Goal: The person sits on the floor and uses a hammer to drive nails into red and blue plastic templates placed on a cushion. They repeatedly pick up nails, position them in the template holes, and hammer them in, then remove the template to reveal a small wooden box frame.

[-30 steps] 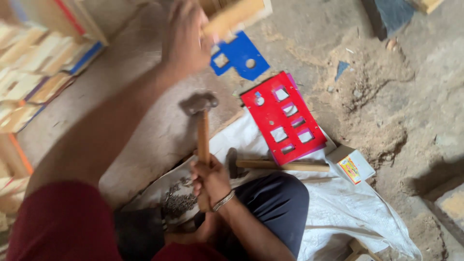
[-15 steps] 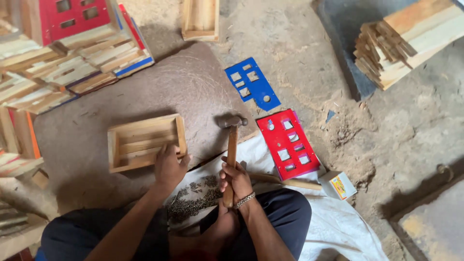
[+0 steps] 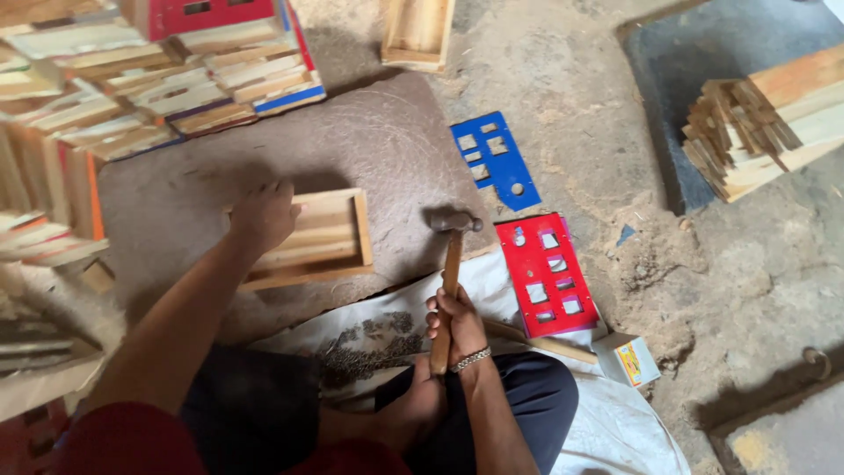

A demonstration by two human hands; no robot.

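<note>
A shallow wooden box [image 3: 321, 237] lies on a flat stone slab [image 3: 387, 149] in front of me. My left hand [image 3: 261, 215] rests on the box's left end, fingers curled over its edge. My right hand [image 3: 453, 321] grips the wooden handle of a hammer [image 3: 450, 264], held upright with its metal head just right of the box. A pile of small dark nails [image 3: 369, 347] lies on a white sheet [image 3: 615, 422] by my knees.
A red panel with square cut-outs [image 3: 547, 274] and a blue one [image 3: 494, 158] lie to the right. Stacks of wooden boxes and slats [image 3: 132, 79] fill the left; a slat bundle [image 3: 765, 123] sits at the upper right. Another box [image 3: 418, 33] lies beyond the slab, a small carton [image 3: 629, 359] near my knee.
My left arm has come down from holding a wooden piece high and set the box on the slab; the hand now rests on its left end. The hammer stays upright in my right hand.
</note>
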